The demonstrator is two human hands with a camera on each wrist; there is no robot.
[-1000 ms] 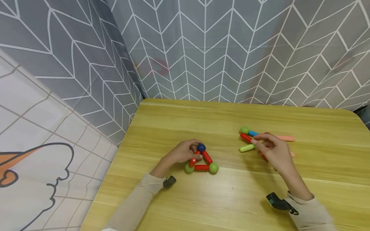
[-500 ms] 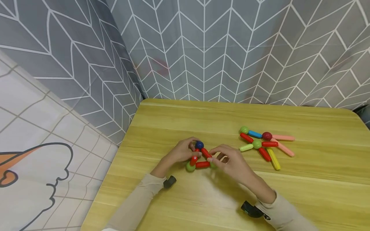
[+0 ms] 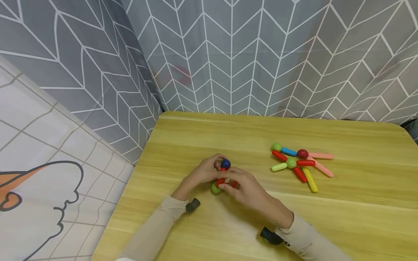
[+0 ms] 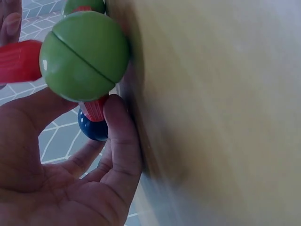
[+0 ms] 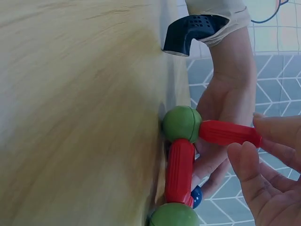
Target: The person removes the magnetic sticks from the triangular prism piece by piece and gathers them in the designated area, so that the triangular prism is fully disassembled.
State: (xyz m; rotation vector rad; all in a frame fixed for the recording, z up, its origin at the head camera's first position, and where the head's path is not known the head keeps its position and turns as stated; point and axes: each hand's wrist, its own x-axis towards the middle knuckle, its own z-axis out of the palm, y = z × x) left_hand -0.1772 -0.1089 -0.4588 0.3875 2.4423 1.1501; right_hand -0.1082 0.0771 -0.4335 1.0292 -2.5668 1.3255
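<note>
In the head view, the left hand (image 3: 203,172) is curled at the left of a ball-and-rod frame on the wooden table (image 3: 183,235), its fingers bent in beside the blue ball (image 3: 225,164). The right hand (image 3: 246,185) hides the frame's right side, leaving only scraps of red there. Its thumb and forefinger close on the standing red rod (image 3: 221,181), which rises from the green corner ball (image 3: 215,188). Well apart to the right lies a second assembly (image 3: 291,163) of coloured balls and rods; whether its yellow rod (image 3: 310,179) joins it is hard to tell. Both sleeves run off the bottom edge.

In the left wrist view, the green corner ball blocks much of the left hand's grip: one fingertip presses the connecting red rod (image 4: 95,110), while the opposite digit disappears behind the ball. The blue ball is partly covered. The standing red rod is cut off at the left edge, another green ball (image 4: 83,5) at the top.

In the right wrist view, the right hand, cropped at the right edge, pinches the rod's free end between fingertips, other fingers loosely bent. The bottom red rod (image 5: 179,170) leads to a green ball cut by the lower edge. Parts of the left hand are hidden behind the frame.
</note>
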